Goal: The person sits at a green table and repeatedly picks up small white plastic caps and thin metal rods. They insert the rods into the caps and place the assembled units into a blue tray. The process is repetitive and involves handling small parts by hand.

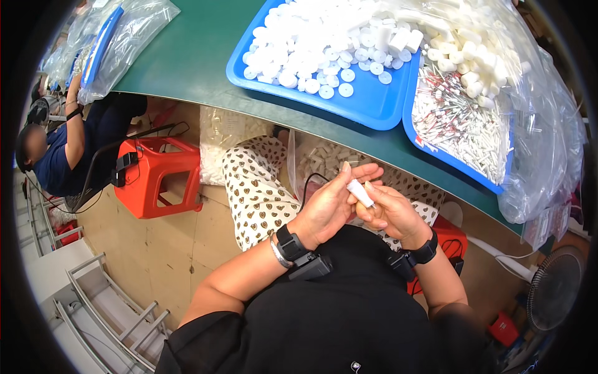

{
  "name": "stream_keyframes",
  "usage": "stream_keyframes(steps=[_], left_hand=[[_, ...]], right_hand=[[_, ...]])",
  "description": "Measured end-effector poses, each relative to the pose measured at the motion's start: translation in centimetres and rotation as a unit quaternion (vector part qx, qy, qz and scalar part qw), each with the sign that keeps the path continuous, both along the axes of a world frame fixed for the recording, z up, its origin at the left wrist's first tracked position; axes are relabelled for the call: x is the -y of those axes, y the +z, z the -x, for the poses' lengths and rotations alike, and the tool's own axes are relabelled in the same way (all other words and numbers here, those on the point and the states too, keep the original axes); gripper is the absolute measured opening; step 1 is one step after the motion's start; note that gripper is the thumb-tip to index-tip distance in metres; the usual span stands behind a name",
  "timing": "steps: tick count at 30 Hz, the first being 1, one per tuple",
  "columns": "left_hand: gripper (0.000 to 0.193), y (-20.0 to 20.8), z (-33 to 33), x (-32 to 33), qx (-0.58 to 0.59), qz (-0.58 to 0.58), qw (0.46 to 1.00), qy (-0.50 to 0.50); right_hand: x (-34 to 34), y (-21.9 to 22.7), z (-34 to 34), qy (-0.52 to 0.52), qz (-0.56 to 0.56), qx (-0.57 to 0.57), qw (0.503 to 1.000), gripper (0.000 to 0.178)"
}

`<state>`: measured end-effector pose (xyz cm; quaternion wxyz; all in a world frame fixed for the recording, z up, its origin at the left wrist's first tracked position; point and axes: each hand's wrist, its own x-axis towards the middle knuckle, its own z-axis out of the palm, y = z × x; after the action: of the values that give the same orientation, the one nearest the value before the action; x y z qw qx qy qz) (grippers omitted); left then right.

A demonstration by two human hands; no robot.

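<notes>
In front of my body, over my lap, a small white plastic cylinder (361, 194) with a slightly narrower upper end is in my right hand (398, 215). The right thumb and curled fingers close around its lower part. Cupped beside it is my left hand (327, 209), its thumb raised and fingers stretched out behind the cylinder. The left palm is near or against the cylinder's upper end; contact is hard to tell. Beyond my hands on the green table, a blue tray (389, 118) holds many white discs and caps. Another blue tray (458, 163) holds small white parts with red bits.
Clear plastic bags (542, 143) with white cylinders lie at the right. The green table edge (249, 111) runs just beyond my knees. A red stool (159, 177) and a seated person (62, 153) are at the left. A fan (554, 287) stands at lower right.
</notes>
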<state>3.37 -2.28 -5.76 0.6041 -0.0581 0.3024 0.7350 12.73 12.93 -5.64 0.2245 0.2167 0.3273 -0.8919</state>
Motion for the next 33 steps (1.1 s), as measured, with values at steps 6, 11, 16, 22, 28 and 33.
stream_keyframes(steps=[6,11,16,22,28,33], left_hand=[[0.048,-1.9,-2.9,-0.7,-0.097,0.079,0.989,0.080],[0.044,-0.9,-2.3,-1.9,0.001,0.111,0.989,0.093],[0.065,-1.2,-1.2,-1.0,-0.017,0.221,0.973,0.068],[0.035,1.5,1.9,0.9,-0.187,0.175,0.966,0.035],[0.018,7.9,6.3,-2.8,-0.678,0.117,0.717,0.110],[0.025,7.0,10.2,-6.6,-0.835,0.128,0.528,0.094]], right_hand=[[2.4,-0.8,-0.1,0.029,-0.513,-0.191,0.837,0.032],[2.8,-0.3,0.5,0.093,-0.688,-0.159,0.702,0.024],[1.6,0.2,0.3,0.101,-0.757,-0.166,0.624,0.036],[-4.1,8.5,-0.8,-0.044,-0.838,-0.262,0.477,0.020],[-10.6,8.7,0.7,-0.040,-0.936,-0.142,0.320,0.015],[-10.1,9.1,0.3,-0.050,-0.929,-0.165,0.327,0.013]])
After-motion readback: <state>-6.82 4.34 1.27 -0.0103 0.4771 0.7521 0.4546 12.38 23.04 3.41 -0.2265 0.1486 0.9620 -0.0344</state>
